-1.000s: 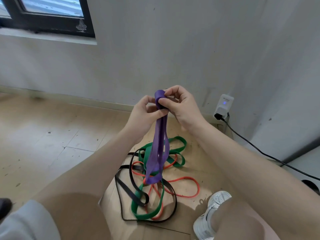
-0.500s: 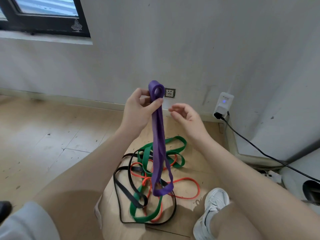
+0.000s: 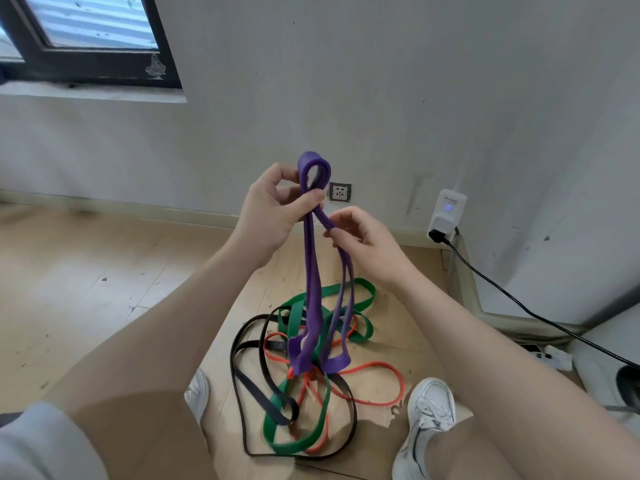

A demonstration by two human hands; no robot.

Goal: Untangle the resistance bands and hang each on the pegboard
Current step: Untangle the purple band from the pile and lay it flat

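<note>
— Pale wooden floor (image 3: pixel 86 271), grey wall. Why lift the purple resistance band (image 3: pixel 313 271) mid-frame?

— So it hangs clear of the tangle (image 3: pixel 304 386) below. Left hand (image 3: pixel 273 216) pinches its top loop; right hand (image 3: pixel 363 237) pinches one strand aside.

— Pegboard?

— Out of frame. Its lower ends possibly stay snagged.

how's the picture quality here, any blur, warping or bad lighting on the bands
Head view: soft, even daylight, no glare; purple band and both hands sharp; wide-angle warping curves the window frame and stretches the forearms at the edges; floor pile slightly soft, faint shadows under the shoes.
</note>
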